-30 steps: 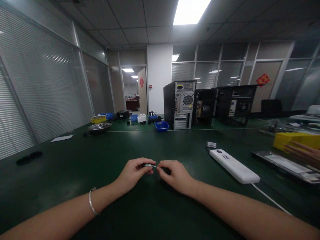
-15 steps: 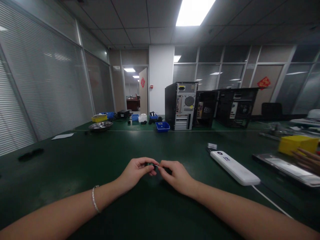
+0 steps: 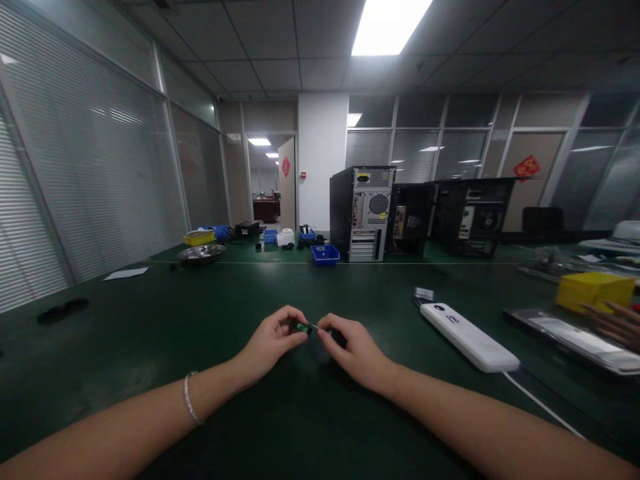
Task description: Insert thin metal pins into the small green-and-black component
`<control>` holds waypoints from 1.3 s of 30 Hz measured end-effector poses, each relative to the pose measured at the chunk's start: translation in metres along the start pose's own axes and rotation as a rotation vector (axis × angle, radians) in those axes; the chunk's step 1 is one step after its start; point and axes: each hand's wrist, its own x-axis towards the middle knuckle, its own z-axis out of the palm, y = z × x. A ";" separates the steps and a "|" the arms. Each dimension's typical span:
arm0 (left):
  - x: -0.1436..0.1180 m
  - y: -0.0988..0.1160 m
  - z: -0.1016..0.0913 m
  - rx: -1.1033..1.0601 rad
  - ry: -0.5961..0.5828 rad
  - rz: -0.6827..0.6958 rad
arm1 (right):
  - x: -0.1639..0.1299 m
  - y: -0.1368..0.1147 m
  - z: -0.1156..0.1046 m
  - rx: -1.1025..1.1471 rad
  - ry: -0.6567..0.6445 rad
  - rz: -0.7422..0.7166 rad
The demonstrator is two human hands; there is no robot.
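My left hand (image 3: 275, 339), with a bracelet at its wrist, pinches a small green circuit board (image 3: 303, 327) between thumb and fingers above the dark green table. Facing it, my right hand (image 3: 353, 343) is closed on a thin metal-tipped tool (image 3: 314, 327). The tool's tip points left and reaches the board's edge; whether it touches cannot be made out. Most of the tool is hidden by my right fingers, so its exact kind does not show.
A white power bank-like device (image 3: 467, 337) with a cable lies to the right. Beyond it are a yellow box (image 3: 595, 291) and another person's hand (image 3: 613, 323). Computer towers (image 3: 370, 213), a blue tray (image 3: 325, 255) and a metal bowl (image 3: 201, 253) stand farther back.
My left fingers have shifted and opened up slightly, so more of the green board shows. My right hand stays nearly in place, its tool still pointed at the board.
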 end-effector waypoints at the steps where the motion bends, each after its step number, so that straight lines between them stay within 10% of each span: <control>1: 0.000 -0.001 0.000 0.001 -0.023 0.002 | 0.000 -0.001 0.000 0.008 -0.009 -0.016; 12: -0.005 0.001 0.005 0.037 -0.172 0.064 | -0.002 -0.005 -0.002 0.051 -0.148 -0.152; 39: -0.005 0.002 -0.004 0.536 0.070 0.269 | 0.002 0.006 0.003 -0.059 -0.013 -0.004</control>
